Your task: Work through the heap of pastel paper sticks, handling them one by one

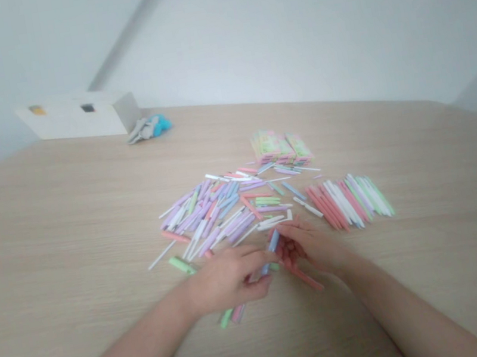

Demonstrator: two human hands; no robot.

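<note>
Two bare hands are working at the near side of a heap of pastel sticks (203,217) as I watch from afar, the left hand (230,279) curling around a blue stick (271,244) and the right hand (308,246) closing on a pink stick (305,279). The blue stick is slanting away from the person; the pink one is pointing toward the near right. I count one loose heap, one fanned row (349,203) just right of it and one stack of packets (281,146) behind, though the soft view is likely hiding the exact stick count. A wooden table (57,231) is stretching well past the sticks on both sides, and its far edge is holding a white box (79,117) beside a grey-and-blue cloth (149,127).
</note>
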